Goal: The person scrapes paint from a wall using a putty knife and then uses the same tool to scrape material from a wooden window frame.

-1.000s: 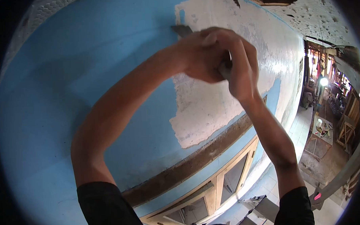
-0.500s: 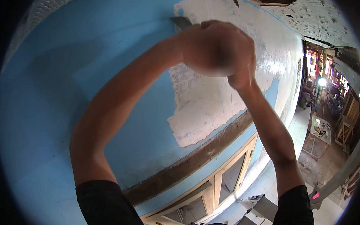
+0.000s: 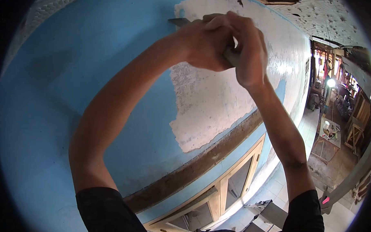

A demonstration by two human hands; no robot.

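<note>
A scraper [image 3: 178, 22] shows its flat, dark blade at the paint's edge, high on the wall. My left hand [image 3: 207, 45] is closed round its handle, most of which is hidden by my fingers. On the right, my right hand [image 3: 252, 50] is also closed on the handle's rear end, its fingers meeting those of my left hand. Blue paint [image 3: 132, 118] covers the wall to the left of the blade. Beneath and right of my hands lies a pale stripped patch [image 3: 209, 107] with a ragged border.
A brown ledge [image 3: 195, 162] crosses the wall below the patch, above wooden-framed windows [image 3: 221, 196]. Down on the right stands a small table [image 3: 331, 133] with items on it. Damaged ceiling [image 3: 312, 13] hangs at upper right.
The scraper blade and my left hand have shifted slightly left and up along the wall. My right hand has turned a little, so a gap and the handle's end now show between my hands.
</note>
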